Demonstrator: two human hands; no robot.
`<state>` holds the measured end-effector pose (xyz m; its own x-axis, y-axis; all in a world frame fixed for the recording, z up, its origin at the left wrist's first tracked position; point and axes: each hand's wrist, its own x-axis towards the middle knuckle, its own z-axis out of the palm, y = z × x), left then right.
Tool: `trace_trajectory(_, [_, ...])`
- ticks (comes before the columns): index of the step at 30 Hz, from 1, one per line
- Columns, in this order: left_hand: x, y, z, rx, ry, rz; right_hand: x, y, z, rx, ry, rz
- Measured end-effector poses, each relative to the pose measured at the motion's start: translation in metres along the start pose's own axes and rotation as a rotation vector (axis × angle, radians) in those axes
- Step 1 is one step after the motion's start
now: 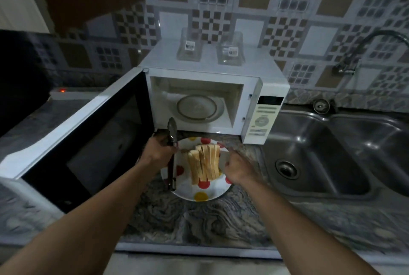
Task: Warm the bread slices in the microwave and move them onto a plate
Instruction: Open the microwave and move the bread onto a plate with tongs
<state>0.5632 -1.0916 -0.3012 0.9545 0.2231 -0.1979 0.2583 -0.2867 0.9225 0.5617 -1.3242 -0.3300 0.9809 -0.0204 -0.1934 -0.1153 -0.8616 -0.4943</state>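
One grip, the left hand [162, 149], clasps tongs [171, 169]; right hand [237, 169] curled, hold unclear

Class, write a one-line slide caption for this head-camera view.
Head view: left hand grips tongs, right hand beside bread slices on a spotted plate before the open microwave.

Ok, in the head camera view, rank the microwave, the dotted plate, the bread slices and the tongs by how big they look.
1. microwave, by far, door open.
2. dotted plate.
3. bread slices and tongs: unsure. The tongs run longer but are thin and partly hidden by the left hand; the bread is bulkier.
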Motion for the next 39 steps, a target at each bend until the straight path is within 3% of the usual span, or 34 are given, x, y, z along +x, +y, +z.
trace_trajectory(3, [0.006, -0.012, 0.006, 0.071, 0.002, -0.064, 0.012, 0.008, 0.012, -0.153, -0.058, -0.017])
trace_trajectory(7, [0.016, -0.027, 0.019, 0.036, -0.033, -0.287, 0.015, 0.015, 0.021, -0.253, -0.100, -0.054])
trace_trajectory(12, [0.023, -0.043, 0.032, 0.060, -0.136, -0.409, 0.018, 0.019, 0.031, -0.232, -0.062, -0.019])
trace_trajectory(16, [0.044, -0.058, 0.032, 0.308, -0.021, -0.258, 0.017, 0.018, 0.027, -0.264, -0.053, -0.029])
trace_trajectory(22, [0.040, -0.046, 0.041, 0.372, -0.090, -0.241, 0.022, 0.019, 0.026, -0.246, -0.040, 0.003])
trace_trajectory(27, [0.049, -0.061, 0.014, 0.573, 0.236, -0.187, 0.037, 0.016, 0.016, -0.181, 0.028, -0.006])
trace_trajectory(31, [0.045, -0.066, 0.012, 0.723, 0.114, -0.109, 0.050, 0.017, 0.018, -0.085, 0.027, 0.050])
trace_trajectory(39, [0.049, -0.071, 0.005, 0.739, -0.029, -0.083, 0.050, 0.029, 0.021, 0.156, -0.048, 0.105])
